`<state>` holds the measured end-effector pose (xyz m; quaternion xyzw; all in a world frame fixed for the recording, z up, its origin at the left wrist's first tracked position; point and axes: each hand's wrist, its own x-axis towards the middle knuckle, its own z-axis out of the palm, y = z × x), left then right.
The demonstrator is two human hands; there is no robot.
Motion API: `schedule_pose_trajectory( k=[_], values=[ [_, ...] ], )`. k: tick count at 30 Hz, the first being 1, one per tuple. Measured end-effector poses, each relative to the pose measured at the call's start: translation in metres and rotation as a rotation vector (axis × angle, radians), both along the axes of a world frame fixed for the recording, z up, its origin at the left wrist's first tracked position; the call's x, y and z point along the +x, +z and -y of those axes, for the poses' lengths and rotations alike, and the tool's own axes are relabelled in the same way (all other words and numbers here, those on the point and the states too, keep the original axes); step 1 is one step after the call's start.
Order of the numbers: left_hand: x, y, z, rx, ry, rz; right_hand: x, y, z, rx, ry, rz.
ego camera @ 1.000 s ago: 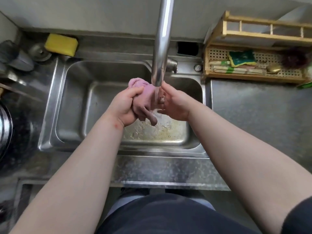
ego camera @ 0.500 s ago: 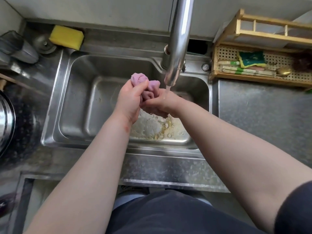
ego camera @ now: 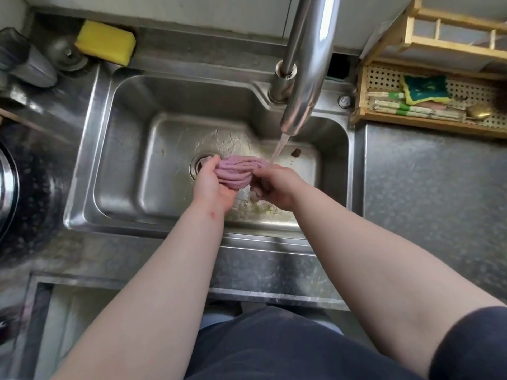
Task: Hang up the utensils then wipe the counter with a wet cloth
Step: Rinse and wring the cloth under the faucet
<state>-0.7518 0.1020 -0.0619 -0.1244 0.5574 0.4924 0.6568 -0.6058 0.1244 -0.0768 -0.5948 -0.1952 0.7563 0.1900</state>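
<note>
I have the bunched pink terry cloth (ego camera: 238, 171) stretched between my two hands over the middle of the stainless steel sink (ego camera: 131, 111), just in front of the drain. My left hand (ego camera: 212, 185) grips its left end with the fingers curled round it; my right hand (ego camera: 277, 185) clenches the right end, a dark wet tail hanging below my palm. The thin stream of water (ego camera: 278, 149) from the tall chrome tap (ego camera: 307, 64), which rises at one o'clock from my hands, lands right where the cloth meets my right fingers. Soaked like this the cloth should be heavy for its size, limp and a little slippery — nothing fragile, so I judge I can squeeze it hard. The best hold is at both ends, as now, so I can twist it against itself and wring it before it goes to the grey steel counter (ego camera: 428, 187) at three o'clock. A yellow sponge (ego camera: 105, 42) lies at eleven o'clock on the back ledge, and a wooden rack (ego camera: 439, 31) stands at two o'clock — neither matters yet.
</note>
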Motion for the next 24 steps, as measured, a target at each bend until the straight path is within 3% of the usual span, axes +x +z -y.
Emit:
schedule_pose_trajectory(
  k=[3, 8, 10, 14, 18, 24],
  values=[
    [0.0, -0.004, 0.011, 0.029, -0.105, -0.102, -0.001, -0.002, 0.002, -0.163, -0.133, -0.079],
    [0.01, -0.008, 0.019, 0.143, -0.57, -0.518, -0.019, 0.01, 0.0, -0.169, -0.143, -0.038],
    [0.018, -0.003, 0.01, 0.08, -0.557, -0.46, -0.034, 0.012, -0.001, -0.062, -0.109, 0.144],
    [0.034, 0.006, -0.009, -0.083, -0.454, -0.169, -0.045, 0.008, -0.005, 0.213, -0.019, 0.532],
    [0.048, 0.006, -0.015, -0.144, -0.454, -0.115, -0.03, 0.008, -0.011, 0.314, 0.168, 0.7],
    [0.063, -0.005, -0.018, -0.232, -0.44, -0.123, -0.016, 0.005, -0.018, 0.327, 0.277, 0.765]
  ],
)
